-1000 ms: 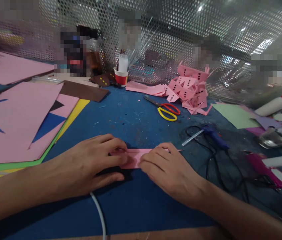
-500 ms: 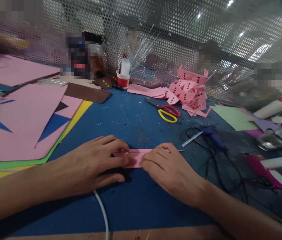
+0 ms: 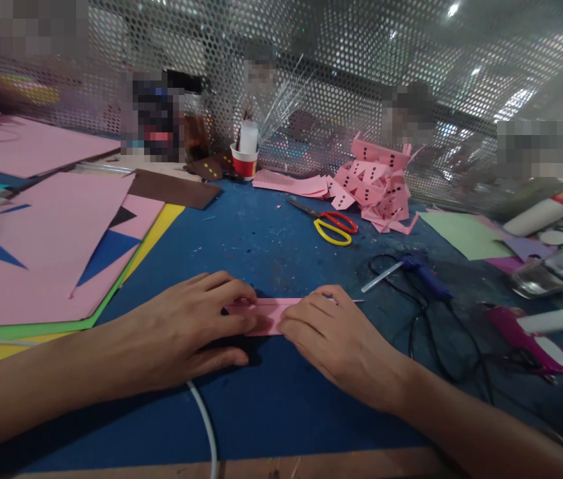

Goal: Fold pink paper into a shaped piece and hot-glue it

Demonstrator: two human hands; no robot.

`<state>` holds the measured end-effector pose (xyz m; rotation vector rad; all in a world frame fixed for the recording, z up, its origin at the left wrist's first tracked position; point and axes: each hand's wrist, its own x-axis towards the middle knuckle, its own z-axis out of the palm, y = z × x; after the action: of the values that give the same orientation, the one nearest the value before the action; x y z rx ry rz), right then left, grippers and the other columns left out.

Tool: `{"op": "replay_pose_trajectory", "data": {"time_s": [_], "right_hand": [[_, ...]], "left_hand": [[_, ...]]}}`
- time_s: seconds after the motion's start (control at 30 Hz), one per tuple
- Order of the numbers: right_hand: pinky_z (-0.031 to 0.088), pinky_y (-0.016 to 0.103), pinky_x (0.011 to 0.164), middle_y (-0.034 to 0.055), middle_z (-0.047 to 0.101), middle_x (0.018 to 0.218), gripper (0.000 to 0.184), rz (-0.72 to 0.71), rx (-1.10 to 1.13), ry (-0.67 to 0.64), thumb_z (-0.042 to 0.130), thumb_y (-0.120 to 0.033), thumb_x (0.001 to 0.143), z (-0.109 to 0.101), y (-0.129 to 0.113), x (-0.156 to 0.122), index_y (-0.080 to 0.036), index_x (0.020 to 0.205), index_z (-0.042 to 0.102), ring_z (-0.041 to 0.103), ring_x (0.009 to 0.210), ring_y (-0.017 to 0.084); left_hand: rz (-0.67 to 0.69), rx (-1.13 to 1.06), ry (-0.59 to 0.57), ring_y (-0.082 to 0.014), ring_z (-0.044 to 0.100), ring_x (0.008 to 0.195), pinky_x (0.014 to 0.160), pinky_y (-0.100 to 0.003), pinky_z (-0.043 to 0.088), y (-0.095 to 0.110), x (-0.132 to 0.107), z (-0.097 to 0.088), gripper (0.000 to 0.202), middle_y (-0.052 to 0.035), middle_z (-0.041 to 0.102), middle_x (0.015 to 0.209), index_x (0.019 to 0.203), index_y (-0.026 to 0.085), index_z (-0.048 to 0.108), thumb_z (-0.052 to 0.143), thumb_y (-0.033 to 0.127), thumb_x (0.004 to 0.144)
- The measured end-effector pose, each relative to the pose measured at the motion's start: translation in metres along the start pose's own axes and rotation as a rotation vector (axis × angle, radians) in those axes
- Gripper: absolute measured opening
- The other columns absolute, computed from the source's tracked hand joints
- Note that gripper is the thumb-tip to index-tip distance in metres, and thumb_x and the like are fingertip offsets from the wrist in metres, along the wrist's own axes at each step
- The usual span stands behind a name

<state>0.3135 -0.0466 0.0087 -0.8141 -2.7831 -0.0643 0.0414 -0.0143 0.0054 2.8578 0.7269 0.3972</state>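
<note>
A narrow pink paper strip with a fold line along its upper edge lies crosswise on the blue work surface. My left hand rests over its left end, fingertips pressing down, fingers apart and the thumb off the paper. Over the right part of the strip, my right hand is closed, its fingers curled and pressed together on the paper. A thin pointed tip of the strip shows beyond the right knuckles. Both hands hide much of the strip's ends.
Scissors with red and yellow handles lie beyond the hands. A pile of dotted pink paper pieces stands behind them. On the right is a blue glue gun with a black cable; coloured sheets cover the left. A white cable runs below.
Both hands keep the same hold on the pink strip. Only the camera view has shifted very slightly.
</note>
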Motion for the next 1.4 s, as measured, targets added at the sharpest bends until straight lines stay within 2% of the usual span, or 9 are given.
{"op": "replay_pose_trajectory", "data": {"time_s": [0.47,0.73,0.83,1.0,1.07,1.23,1.4], "right_hand": [[0.035,0.039,0.093,0.0051,0.07,0.109,0.021,0.003,-0.007,-0.008,0.045,-0.016,0.104,-0.002,0.0,0.001,-0.016,0.113,0.064,0.058,0.101,0.019],[0.036,0.039,0.093,0.0049,0.071,0.109,0.019,0.016,0.038,0.005,0.048,-0.016,0.103,-0.001,0.0,0.001,-0.017,0.112,0.064,0.059,0.101,0.019],[0.037,0.038,0.093,0.0046,0.071,0.109,0.018,0.088,0.124,0.086,0.049,-0.017,0.102,-0.002,0.003,0.001,-0.018,0.111,0.064,0.06,0.102,0.019],[0.039,0.035,0.093,0.0044,0.071,0.108,0.016,0.245,0.213,0.32,0.051,-0.014,0.1,-0.008,0.005,0.001,-0.018,0.11,0.063,0.061,0.104,0.017],[0.04,0.035,0.092,0.0046,0.071,0.106,0.016,0.245,0.208,0.334,0.051,-0.013,0.1,-0.009,0.004,0.002,-0.018,0.108,0.063,0.061,0.103,0.017],[0.04,0.037,0.092,0.0056,0.071,0.106,0.017,0.204,0.209,0.255,0.049,-0.014,0.099,-0.01,0.0,0.003,-0.019,0.108,0.064,0.062,0.1,0.018],[0.04,0.037,0.091,0.0051,0.071,0.102,0.019,0.26,0.191,0.373,0.049,-0.01,0.097,-0.009,0.003,0.001,-0.019,0.106,0.063,0.062,0.099,0.018]], "left_hand": [[0.041,0.05,-0.045,-0.027,0.057,0.109,0.092,-0.043,0.05,-0.001,0.0,-0.001,0.036,-0.0096,0.059,0.126,0.128,0.033,0.063,0.061,0.046,0.094],[0.051,0.079,-0.027,-0.0266,0.058,0.106,0.091,-0.042,0.051,-0.001,0.0,-0.001,0.036,-0.0093,0.06,0.125,0.127,0.034,0.064,0.061,0.045,0.094],[0.056,0.092,-0.017,-0.0268,0.058,0.104,0.089,-0.042,0.051,-0.001,-0.001,-0.001,0.036,-0.0095,0.06,0.124,0.129,0.034,0.063,0.061,0.045,0.094],[0.058,0.069,-0.002,-0.0262,0.059,0.104,0.089,-0.041,0.051,-0.001,-0.001,0.0,0.035,-0.009,0.062,0.123,0.127,0.034,0.065,0.063,0.044,0.093],[0.061,0.057,0.01,-0.0258,0.059,0.104,0.09,-0.041,0.051,-0.002,-0.001,0.001,0.036,-0.0086,0.062,0.123,0.127,0.034,0.065,0.064,0.044,0.092],[0.059,0.034,0.031,-0.0249,0.06,0.104,0.091,-0.039,0.05,-0.002,0.0,0.001,0.036,-0.008,0.063,0.122,0.127,0.034,0.064,0.065,0.042,0.092],[0.056,0.028,0.034,-0.0246,0.061,0.102,0.09,-0.039,0.05,-0.002,0.0,0.001,0.038,-0.008,0.063,0.121,0.129,0.035,0.064,0.065,0.043,0.092]]}}
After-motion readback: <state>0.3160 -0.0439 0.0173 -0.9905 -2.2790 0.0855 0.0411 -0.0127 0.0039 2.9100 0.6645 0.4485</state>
